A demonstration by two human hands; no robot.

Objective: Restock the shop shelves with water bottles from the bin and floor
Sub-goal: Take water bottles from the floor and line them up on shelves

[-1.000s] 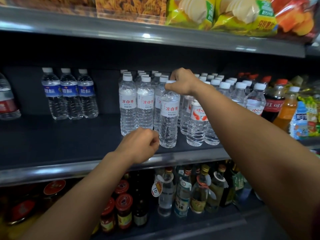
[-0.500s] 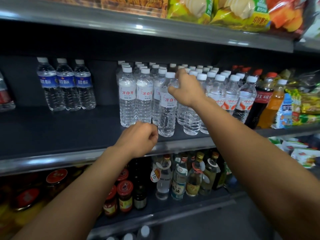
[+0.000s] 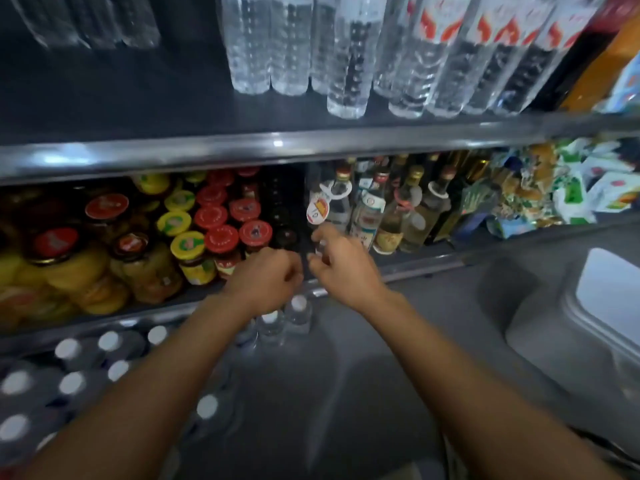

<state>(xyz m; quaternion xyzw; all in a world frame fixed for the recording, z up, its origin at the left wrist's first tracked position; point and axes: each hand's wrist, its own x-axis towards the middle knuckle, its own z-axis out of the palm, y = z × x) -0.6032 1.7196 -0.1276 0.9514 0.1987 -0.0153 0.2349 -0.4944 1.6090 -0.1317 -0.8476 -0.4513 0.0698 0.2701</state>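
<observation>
The left hand [image 3: 266,278] is curled into a loose fist and holds nothing that I can see. The right hand [image 3: 341,263] has its fingers half bent and a little spread, also with nothing between them. Both hands hang close together, in front of the edge of the lower shelf and above the water bottles on the floor [image 3: 277,320]. These bottles stand upright with white caps, just under the left hand, and more of them stand in a group at the lower left [image 3: 74,372].

I judge that the step in hand is to reach down for the next bottles. To do it well, each hand should open before it comes down, then close around the neck just under the cap, and lift straight up so the neighbouring bottles do not fall. The nearest bottles are the easiest to take.

The upper shelf [image 3: 277,147] already carries a row of water bottles [image 3: 346,57] on its right part, while its left part is dark and bare, so there is place for more. On the lower shelf stand jars with red and yellow lids [image 3: 221,216] and glass bottles [image 3: 391,209] with tags. The floor is grey, and a grey bin [image 3: 568,337] is at the right; what it holds I cannot tell
</observation>
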